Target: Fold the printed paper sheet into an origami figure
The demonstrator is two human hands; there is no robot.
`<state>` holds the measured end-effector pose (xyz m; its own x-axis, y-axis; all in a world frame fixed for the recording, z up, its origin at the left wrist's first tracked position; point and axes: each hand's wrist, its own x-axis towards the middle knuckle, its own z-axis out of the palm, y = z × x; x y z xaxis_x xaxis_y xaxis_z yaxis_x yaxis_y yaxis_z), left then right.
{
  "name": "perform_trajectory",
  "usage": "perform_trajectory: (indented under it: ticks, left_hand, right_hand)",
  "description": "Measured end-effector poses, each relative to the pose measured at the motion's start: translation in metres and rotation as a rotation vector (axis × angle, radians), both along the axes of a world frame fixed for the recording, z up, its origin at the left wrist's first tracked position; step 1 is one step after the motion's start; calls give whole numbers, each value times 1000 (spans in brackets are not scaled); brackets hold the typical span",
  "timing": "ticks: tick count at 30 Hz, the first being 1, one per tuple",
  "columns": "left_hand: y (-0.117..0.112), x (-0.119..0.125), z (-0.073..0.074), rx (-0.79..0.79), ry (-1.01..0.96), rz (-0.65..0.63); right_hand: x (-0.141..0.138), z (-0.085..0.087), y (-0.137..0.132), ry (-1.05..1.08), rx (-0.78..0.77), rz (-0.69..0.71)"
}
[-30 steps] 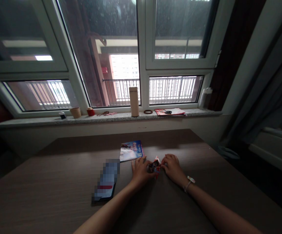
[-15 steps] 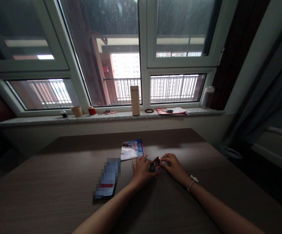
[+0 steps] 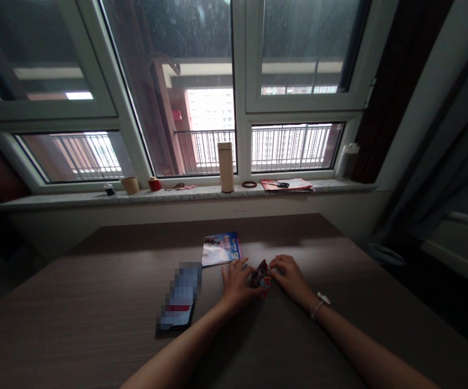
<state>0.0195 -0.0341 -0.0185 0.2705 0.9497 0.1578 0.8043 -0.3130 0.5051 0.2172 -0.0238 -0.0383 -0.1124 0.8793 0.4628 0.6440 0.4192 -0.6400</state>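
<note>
A small folded piece of colourful printed paper stands on the dark wooden table, pinched between both hands. My left hand presses its left side with fingers curled on it. From the right, my right hand grips the paper's other edge; a light bracelet is on that wrist. Just behind my left hand lies a colourful booklet flat on the table.
A phone lies on the table left of my hands. The stone windowsill carries a tall beige flask, a paper cup, a small red pot, red papers with scissors and a white jug. Curtains hang at right.
The paper piece looks folded smaller and darker between my fingers. Both hands stay in about the same place; the view has shifted slightly.
</note>
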Motion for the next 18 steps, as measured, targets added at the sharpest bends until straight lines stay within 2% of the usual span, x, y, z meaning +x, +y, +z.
perform_trajectory:
  ticks: [5, 11, 18]
  left_hand:
    - [2, -1, -2, -1, 7, -5]
    - [3, -1, -6, 12, -16, -25]
    - [-3, 3, 1, 46, -92, -38]
  right_hand:
    - [0, 2, -1, 79, 30, 83]
    - [-1, 3, 0, 105, 32, 35]
    - [-2, 5, -2, 115, -24, 49]
